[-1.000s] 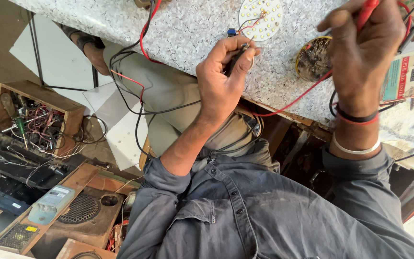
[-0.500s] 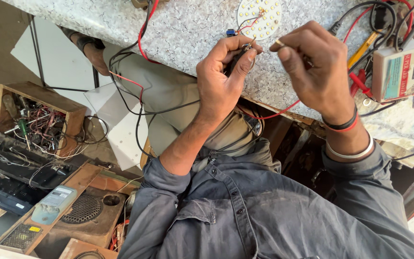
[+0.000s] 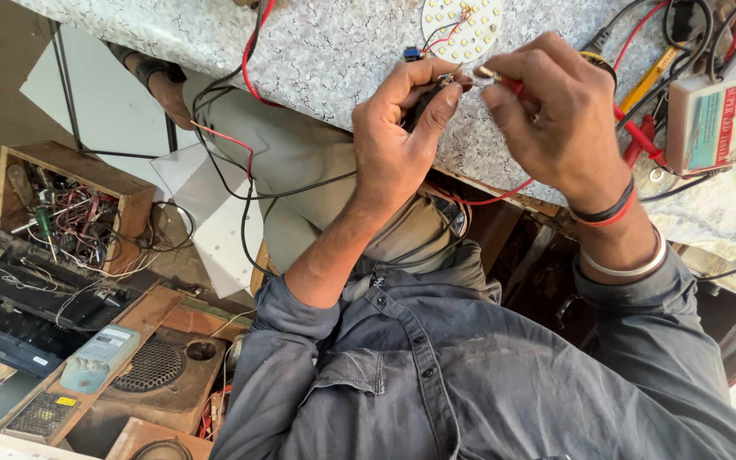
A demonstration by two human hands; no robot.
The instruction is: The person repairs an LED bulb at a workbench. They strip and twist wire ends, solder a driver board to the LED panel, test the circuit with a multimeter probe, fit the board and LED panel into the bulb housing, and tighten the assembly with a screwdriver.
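Fingers of the left hand [image 3: 398,136] pinch a small dark component [image 3: 426,100] just below the round LED board [image 3: 462,25]; right hand [image 3: 555,119] grips a red probe [image 3: 517,85], tip meeting it. Light, fiddly, likely fragile: best held by its body, not its thin wires.

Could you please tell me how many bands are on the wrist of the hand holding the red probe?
3: a black band and a red band together just below the right hand, then a silver bangle further up by the sleeve. More may be hidden underneath.
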